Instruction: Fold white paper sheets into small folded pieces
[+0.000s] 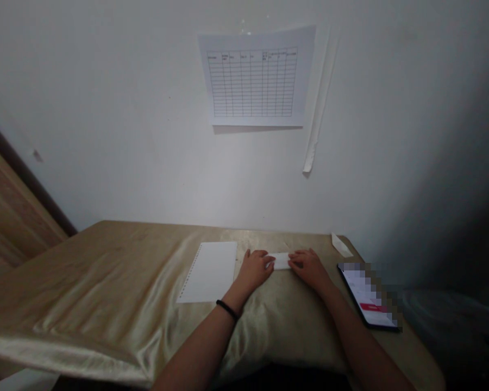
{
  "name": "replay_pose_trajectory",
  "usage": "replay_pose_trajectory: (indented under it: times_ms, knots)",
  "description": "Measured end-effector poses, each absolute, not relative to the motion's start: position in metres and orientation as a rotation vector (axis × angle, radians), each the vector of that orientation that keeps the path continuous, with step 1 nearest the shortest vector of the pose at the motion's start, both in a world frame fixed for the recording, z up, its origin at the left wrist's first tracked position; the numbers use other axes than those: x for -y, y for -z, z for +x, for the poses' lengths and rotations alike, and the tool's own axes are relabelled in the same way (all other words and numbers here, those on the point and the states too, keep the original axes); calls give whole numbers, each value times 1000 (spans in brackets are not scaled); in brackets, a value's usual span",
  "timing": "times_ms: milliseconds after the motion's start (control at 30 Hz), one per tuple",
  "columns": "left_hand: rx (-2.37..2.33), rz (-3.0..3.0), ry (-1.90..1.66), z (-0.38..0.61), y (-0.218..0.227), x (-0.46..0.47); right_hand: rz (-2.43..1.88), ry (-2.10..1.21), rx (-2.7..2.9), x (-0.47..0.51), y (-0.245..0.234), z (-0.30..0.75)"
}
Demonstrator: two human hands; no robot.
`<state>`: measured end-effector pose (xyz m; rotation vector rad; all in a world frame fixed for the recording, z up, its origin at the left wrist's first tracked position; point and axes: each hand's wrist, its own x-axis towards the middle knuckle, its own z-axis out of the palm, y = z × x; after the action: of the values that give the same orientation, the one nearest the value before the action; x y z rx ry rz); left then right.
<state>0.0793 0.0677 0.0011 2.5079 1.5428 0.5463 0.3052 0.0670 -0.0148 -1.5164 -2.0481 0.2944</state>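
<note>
Between my two hands lies a small folded piece of white paper (pixel 281 261) on the gold satin tablecloth (pixel 118 282). My left hand (pixel 256 267) grips its left end with bent fingers, and a black band circles that wrist. At the right end, my right hand (pixel 308 266) holds the paper with thumb and fingers. Parts of both ends are hidden under the fingertips. Just left of my left hand a flat white sheet (pixel 212 271) with punched holes down its left edge rests on the cloth.
A lit phone or tablet (pixel 369 298), partly pixelated, lies right of my right forearm. Behind it a white paper scrap (pixel 341 245) sits near the table's corner. A printed table sheet (pixel 255 81) and a loose white strip (pixel 318 108) hang on the wall behind.
</note>
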Motion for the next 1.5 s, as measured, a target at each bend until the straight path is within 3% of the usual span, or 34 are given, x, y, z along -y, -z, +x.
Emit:
replay_pose_trajectory:
  times_ms: [633, 1500]
  knots:
    - [-1551, 2528, -505, 79, -1, -70, -1689, -40, 2060, -68, 20, 302]
    - [-1454, 2586, -536, 82, -6, -60, -1718, -167, 2055, -63, 14, 313]
